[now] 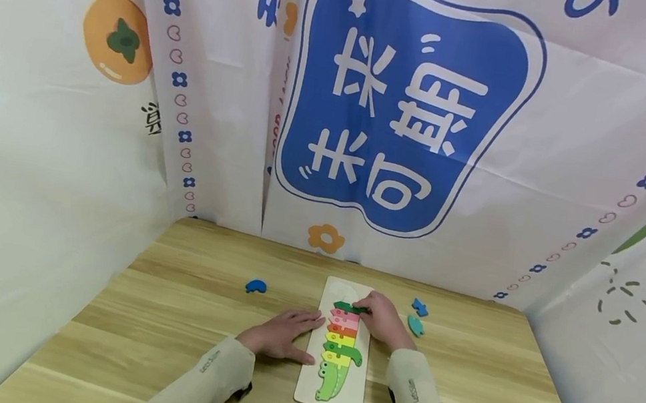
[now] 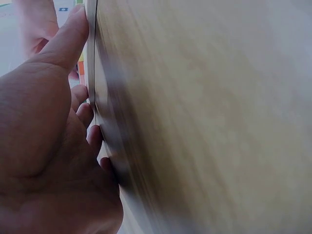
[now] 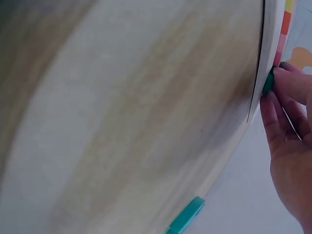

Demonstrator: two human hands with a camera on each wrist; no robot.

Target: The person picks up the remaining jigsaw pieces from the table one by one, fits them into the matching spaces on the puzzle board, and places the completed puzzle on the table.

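Note:
A pale wooden puzzle board point(image 1: 352, 393) lies lengthwise on the table, bearing a crocodile made of colored pieces. Its light green head point(image 1: 327, 382) is at the near end, followed by yellow, green, red and pink body pieces. My right hand point(image 1: 382, 318) pinches a dark green puzzle piece point(image 1: 343, 307) beyond the pink ones; the right wrist view shows this green piece point(image 3: 268, 82) between thumb and fingers at the board's edge. My left hand point(image 1: 282, 336) rests along the board's left edge, fingers extended and thumb apart, touching its side in the left wrist view.
On the wood-grain table point(image 1: 163, 316), a blue piece point(image 1: 256, 286) lies left of the board. Another blue piece point(image 1: 419, 307) and a teal piece point(image 1: 415, 326) lie to the right, near my right hand. Printed white cloth point(image 1: 228, 183) hangs behind and along both sides.

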